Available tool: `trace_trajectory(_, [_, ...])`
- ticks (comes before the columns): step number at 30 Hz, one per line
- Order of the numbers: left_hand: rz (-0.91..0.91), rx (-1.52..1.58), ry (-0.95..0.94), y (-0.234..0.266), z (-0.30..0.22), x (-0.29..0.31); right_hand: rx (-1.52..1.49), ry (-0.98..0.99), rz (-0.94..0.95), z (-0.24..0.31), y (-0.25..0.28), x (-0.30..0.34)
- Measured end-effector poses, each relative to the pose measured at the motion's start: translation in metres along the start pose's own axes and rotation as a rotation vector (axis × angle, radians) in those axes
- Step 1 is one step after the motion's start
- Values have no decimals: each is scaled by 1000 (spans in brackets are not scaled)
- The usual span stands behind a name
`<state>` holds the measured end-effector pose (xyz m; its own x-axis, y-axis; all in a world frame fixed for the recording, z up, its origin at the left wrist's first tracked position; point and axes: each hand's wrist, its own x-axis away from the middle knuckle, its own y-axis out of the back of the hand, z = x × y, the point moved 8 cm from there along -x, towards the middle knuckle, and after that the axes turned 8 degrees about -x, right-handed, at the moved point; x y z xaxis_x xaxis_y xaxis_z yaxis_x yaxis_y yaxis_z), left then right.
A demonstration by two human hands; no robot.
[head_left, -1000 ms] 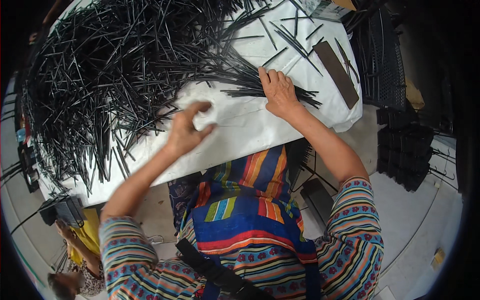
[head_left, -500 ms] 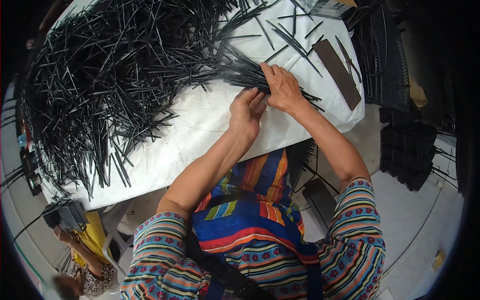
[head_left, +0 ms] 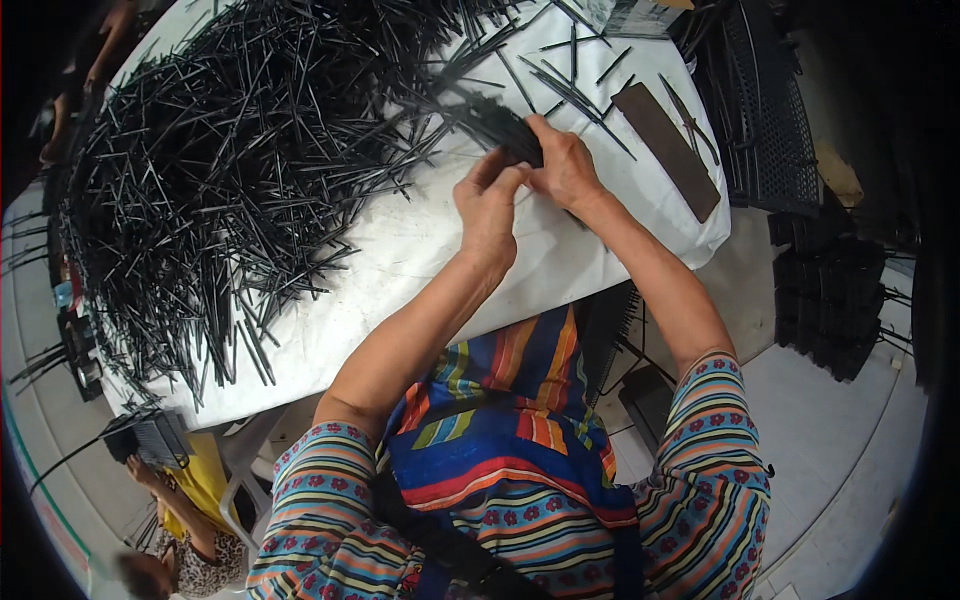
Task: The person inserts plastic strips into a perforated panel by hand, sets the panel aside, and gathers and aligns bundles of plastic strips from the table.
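Both my hands work at a bundle of thin black sticks [head_left: 503,130] above the white-covered table [head_left: 400,255]; its far end is smeared by motion. My right hand [head_left: 565,165] is wrapped round the near end of the bundle. Close beside it, my left hand [head_left: 488,205] has its fingers curled against the bundle's underside, the fingertips partly hidden. A big tangled pile of the same black sticks [head_left: 250,150] covers the table's left and far part, reaching nearly to the bundle.
Several loose sticks [head_left: 575,95], a flat dark brown bar [head_left: 665,150] and a slim crossed tool [head_left: 690,120] lie at the right. A box [head_left: 645,15] stands behind. Beyond the edge are a black mesh crate [head_left: 765,110] and black stacked parts [head_left: 825,300]. Another person [head_left: 195,530] works lower left.
My hands have come closer together, and the bundle is drawn together more tightly and blurred. Stick ends that stuck out to the right of my right hand no longer show there. The whole view shifted slightly.
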<state>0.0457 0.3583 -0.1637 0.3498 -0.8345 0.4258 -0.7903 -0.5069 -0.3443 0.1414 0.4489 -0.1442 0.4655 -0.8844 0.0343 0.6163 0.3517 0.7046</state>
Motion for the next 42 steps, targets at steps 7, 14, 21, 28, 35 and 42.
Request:
trace_trajectory(7, [-10,-24,-227,2,-62,-2,-825,113,-129,46,33,-9])
trace_trajectory(14, [143,-483,-587,-26,-80,10,-547,326,-473,52,8,34])
trace_trajectory(21, [383,-578,-657,-46,-70,11,-1441,79,-478,23,-5,31])
trace_trajectory(28, [357,-880,-578,-3,-6,14,-1052,70,-532,4,14,35])
trace_trajectory(35, [-2,-819,-848,0,-4,13,-1036,94,-445,42,8,58])
trace_trajectory(42, [60,-724,-913,4,-17,12,-1015,257,-286,53,5,56])
